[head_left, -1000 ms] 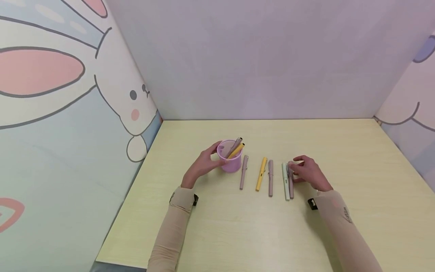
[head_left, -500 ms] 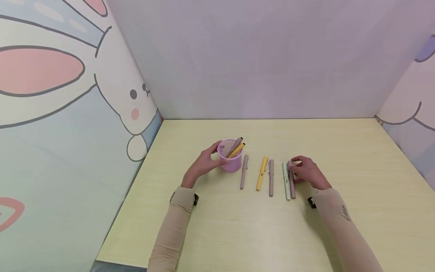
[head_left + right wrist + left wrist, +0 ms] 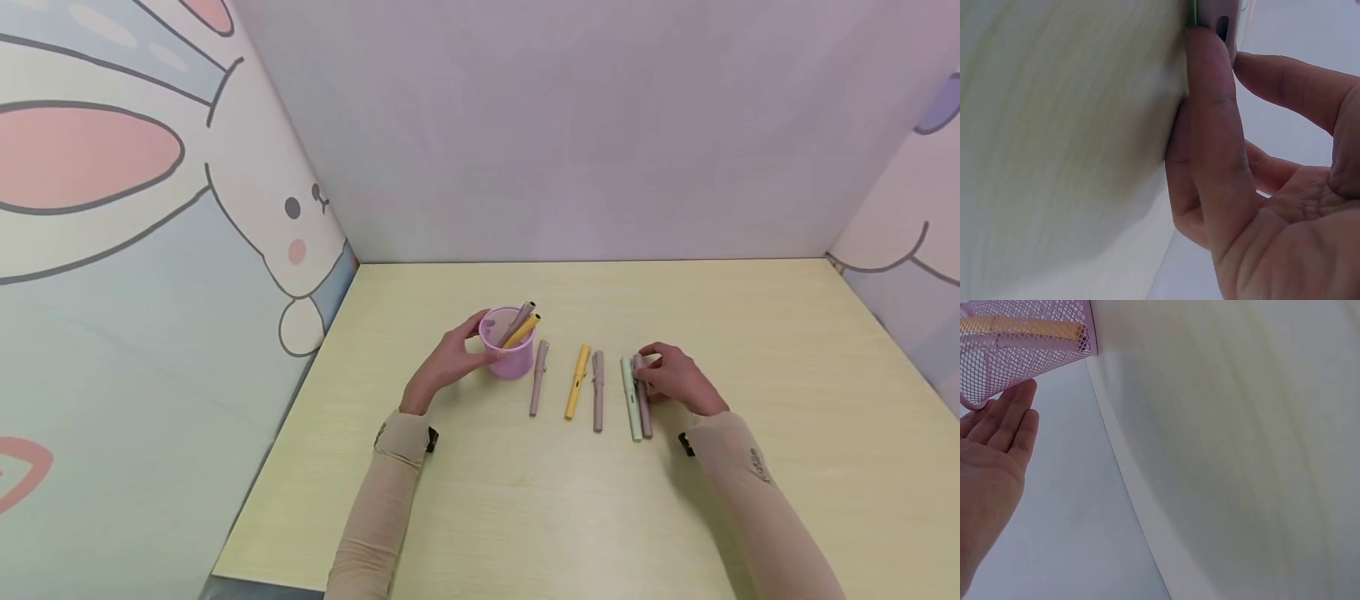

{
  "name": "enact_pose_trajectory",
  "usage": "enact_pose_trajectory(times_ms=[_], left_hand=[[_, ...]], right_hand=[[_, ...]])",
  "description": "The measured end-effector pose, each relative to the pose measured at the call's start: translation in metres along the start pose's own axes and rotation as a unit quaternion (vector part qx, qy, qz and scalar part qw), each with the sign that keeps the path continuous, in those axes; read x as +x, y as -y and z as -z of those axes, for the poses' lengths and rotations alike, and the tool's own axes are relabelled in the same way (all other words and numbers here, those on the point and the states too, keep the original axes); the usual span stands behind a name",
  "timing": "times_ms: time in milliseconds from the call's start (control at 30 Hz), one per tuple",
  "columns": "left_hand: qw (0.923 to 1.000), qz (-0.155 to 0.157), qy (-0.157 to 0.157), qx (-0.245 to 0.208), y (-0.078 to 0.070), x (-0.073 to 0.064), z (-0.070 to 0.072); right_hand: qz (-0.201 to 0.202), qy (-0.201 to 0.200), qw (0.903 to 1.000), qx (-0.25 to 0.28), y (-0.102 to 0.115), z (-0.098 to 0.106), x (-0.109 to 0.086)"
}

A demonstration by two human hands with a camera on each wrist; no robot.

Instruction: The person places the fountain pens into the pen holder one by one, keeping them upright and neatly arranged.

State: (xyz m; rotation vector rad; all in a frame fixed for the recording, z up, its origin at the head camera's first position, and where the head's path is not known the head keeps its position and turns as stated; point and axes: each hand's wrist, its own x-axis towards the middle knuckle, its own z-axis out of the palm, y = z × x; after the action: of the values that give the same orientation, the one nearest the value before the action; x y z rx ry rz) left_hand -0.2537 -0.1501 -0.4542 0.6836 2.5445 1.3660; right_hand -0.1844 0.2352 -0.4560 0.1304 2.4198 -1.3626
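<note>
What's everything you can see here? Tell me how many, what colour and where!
Round mesh cup: one, pinkish purple, left of the loose pens
Slim pens in the cup: two seen, one mauve pen, one yellow pen, leaning inside
Slim loose pens: five, on the table; left to right mauve, yellow, mauve, pale green, mauve
Wood-grain table: one, pale yellow, underneath
Flat back wall: one, greyish lilac, behind the table
Cartoon-painted side walls: two, pastel, left and right
Long fabric sleeves: two, beige, left arm and right arm
Left hand: one, holding the cup
Right hand: one, pinching the rightmost pen
</note>
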Motion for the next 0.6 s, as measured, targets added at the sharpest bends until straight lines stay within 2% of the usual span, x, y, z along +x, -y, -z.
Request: enact_pose_trajectory(times_ms=[600], left_hand=[[1.0, -0.001, -0.002, 0.0, 0.0008, 0.0, -0.0004]], right_hand=[[-0.002, 0.006, 1.0, -0.006, 0.0003, 0.0009, -0.0001]])
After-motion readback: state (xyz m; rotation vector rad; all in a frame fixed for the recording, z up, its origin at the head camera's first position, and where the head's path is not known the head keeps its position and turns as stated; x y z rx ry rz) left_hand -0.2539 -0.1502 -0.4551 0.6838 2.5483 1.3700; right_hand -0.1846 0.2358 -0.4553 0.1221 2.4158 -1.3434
